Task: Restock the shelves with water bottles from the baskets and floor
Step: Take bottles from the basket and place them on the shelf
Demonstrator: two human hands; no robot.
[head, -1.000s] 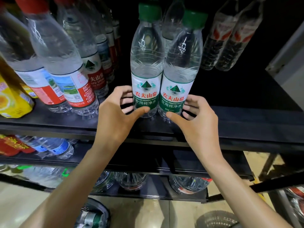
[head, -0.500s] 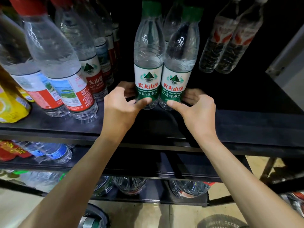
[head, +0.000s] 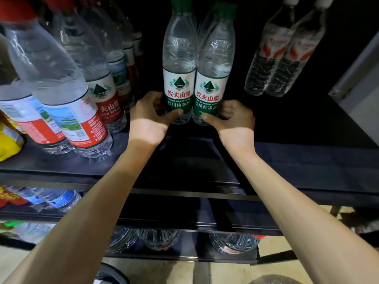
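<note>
Two clear water bottles with green caps and green-white labels stand side by side, upright, on the black shelf [head: 287, 160]. My left hand [head: 149, 117] grips the base of the left green-label bottle [head: 178, 64], thumb in front and fingers behind. The right green-label bottle [head: 214, 66] touches the left one, and my right hand [head: 235, 121] grips its base the same way. Both bottles sit well back from the shelf's front edge.
Red-label water bottles [head: 61, 95] stand in rows on the left of the same shelf, with a yellow pack [head: 8, 140] at the far left. Two slim red-patterned bottles [head: 283, 52] stand at the back right. Lower shelves hold more bottles [head: 235, 242]. A basket rim [head: 276, 279] shows on the floor.
Both hands have pushed the two green-label bottles further back on the shelf, and the fingers have closed tighter round the bottle bases.
</note>
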